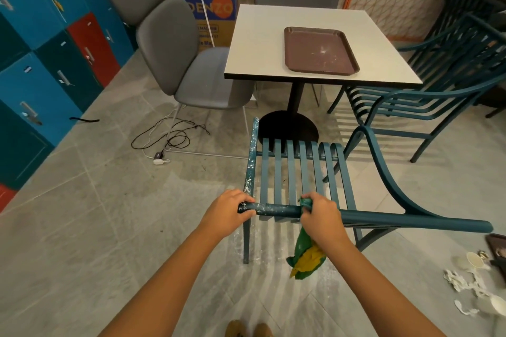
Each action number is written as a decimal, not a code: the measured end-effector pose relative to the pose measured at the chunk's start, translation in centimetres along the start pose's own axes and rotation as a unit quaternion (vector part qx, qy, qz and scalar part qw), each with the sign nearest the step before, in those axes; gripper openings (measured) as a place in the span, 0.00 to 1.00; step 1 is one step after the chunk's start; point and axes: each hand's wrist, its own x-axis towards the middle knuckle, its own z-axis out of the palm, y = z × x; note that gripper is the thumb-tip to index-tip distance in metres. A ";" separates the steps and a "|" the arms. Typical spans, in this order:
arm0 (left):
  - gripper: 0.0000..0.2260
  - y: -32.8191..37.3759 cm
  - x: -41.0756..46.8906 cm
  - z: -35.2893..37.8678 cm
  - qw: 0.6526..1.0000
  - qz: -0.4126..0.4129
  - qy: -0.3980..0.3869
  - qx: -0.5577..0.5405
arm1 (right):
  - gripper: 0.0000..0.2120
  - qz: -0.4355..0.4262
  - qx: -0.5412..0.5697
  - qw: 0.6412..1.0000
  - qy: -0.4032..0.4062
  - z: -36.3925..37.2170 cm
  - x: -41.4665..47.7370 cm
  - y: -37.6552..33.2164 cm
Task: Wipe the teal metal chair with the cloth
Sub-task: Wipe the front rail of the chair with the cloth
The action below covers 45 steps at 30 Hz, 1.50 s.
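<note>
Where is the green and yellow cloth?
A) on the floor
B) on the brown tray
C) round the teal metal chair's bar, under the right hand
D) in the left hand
C: the right hand grips the green and yellow cloth against the teal metal chair's round bar; the left hand holds the bar bare.

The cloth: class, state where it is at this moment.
Head view, lower centre: the cloth is gripped by the right hand against the teal chair's top rail, its loose end hanging below the rail.
</note>
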 end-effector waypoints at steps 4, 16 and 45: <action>0.14 0.1 -0.1 0.1 1.000 -0.004 0.005 -0.006 | 0.13 -0.029 -0.057 0.997 -0.046 1.5 0.2 -2.7; 0.18 -1.5 -0.2 -1.0 0.998 0.027 -0.038 -0.030 | 0.16 -0.053 0.037 0.997 -0.045 0.0 0.7 -1.1; 0.19 -5.6 5.2 -4.1 0.932 0.256 -0.256 -0.024 | 0.18 0.122 0.000 0.990 0.077 4.1 -1.7 -6.2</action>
